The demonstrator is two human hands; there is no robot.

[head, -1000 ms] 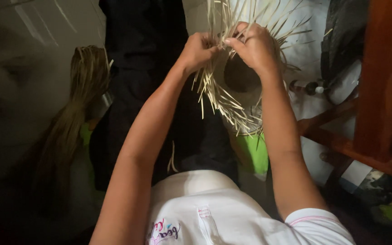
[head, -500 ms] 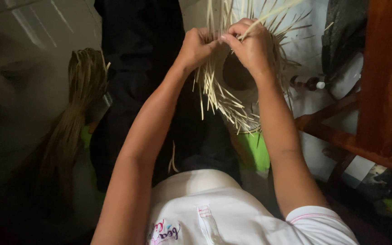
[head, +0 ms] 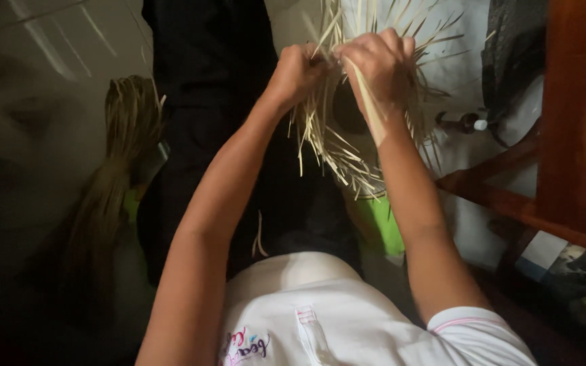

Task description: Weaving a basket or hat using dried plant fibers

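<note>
Both arms stretched forward, left hand (head: pixel 298 71) and right hand (head: pixel 376 64) fisted, knuckles close together.

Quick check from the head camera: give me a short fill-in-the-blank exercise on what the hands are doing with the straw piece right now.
1. Both hands grip a half-woven piece made of pale ____ strips.
2. The left hand is closed into a ____ around some strips.
3. A bundle of loose strips lies on the person's ____ side.
4. The wooden furniture frame stands on the person's ____ side.

Missing words: straw; fist; left; right
</note>
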